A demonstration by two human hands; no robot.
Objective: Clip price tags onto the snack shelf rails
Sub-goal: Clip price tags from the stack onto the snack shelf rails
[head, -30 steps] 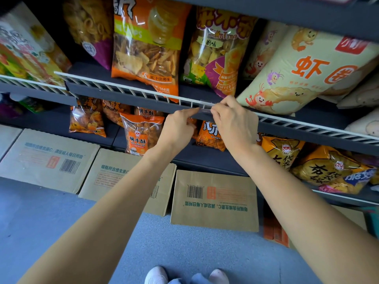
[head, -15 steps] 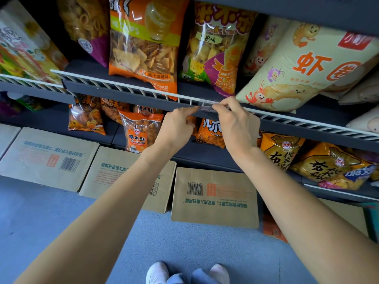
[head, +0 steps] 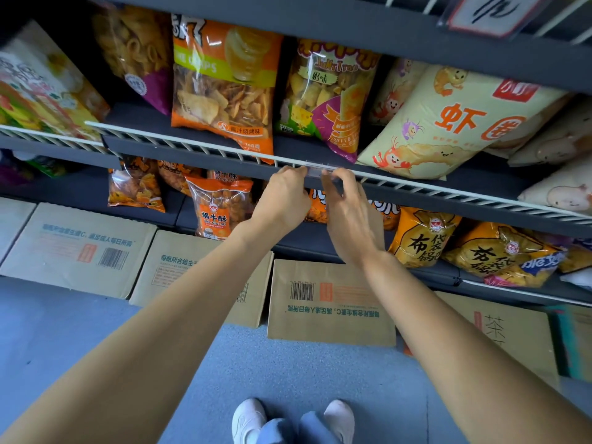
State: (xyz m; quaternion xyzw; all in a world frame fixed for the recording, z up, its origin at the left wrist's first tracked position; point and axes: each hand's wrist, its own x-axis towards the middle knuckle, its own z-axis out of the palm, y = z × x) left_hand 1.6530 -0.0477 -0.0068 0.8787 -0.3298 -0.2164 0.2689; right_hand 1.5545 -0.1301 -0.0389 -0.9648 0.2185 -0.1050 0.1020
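Note:
A clear plastic price tag holder (head: pixel 317 169) sits on the white wire rail (head: pixel 198 148) of the middle snack shelf, in front of a purple and yellow snack bag (head: pixel 330 100). My left hand (head: pixel 282 197) pinches the holder's left end with its fingertips curled at the rail. My right hand (head: pixel 347 206) grips the right end, fingers bent over the top of the wire. The lower part of the holder is hidden behind both hands.
An orange chip bag (head: pixel 224 84) and a cream shrimp-ring bag (head: pixel 461 123) flank the spot. Another tag (head: pixel 490 14) hangs on the top shelf rail. Snack bags fill the lower shelf (head: pixel 416 241). Cardboard boxes (head: pixel 330 302) lean against the shelf base on the blue floor.
Both hands stay on the holder at the rail. The fingers have curled tighter over it and the hands sit closer together. The camera has tilted up slightly.

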